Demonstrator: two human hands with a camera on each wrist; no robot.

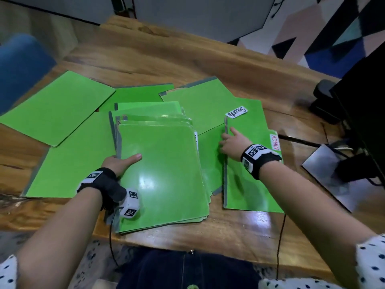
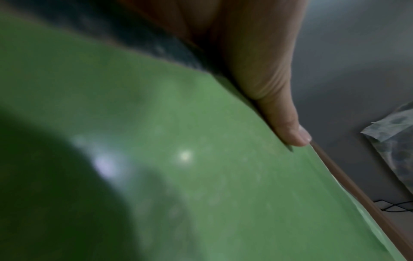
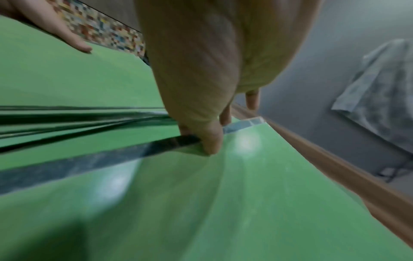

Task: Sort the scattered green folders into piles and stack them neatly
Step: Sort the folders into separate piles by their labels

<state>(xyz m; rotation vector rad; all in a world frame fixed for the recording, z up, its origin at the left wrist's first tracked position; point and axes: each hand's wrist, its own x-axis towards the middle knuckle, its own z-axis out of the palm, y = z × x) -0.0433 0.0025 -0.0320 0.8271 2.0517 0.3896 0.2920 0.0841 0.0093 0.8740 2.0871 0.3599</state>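
Observation:
A stack of green folders (image 1: 164,167) lies at the middle of the wooden table (image 1: 187,49). My left hand (image 1: 119,162) grips its left edge, thumb (image 2: 279,114) on the top cover (image 2: 201,159) and fingers hidden below. To the right lies a folder labelled ADMIN (image 1: 250,188). My right hand (image 1: 232,141) holds it at its grey spine (image 3: 89,164), one digit flat on the cover and the others curled at the edge. Beneath it is a folder labelled Security (image 1: 236,112). More loose folders (image 1: 56,109) lie spread to the left and behind.
A metal plate with a black stand (image 1: 325,174) and cables sits at the table's right end, under a dark screen. A blue chair (image 1: 20,65) stands at the far left. Bare wood shows along the table's front edge (image 1: 239,232) and at the back.

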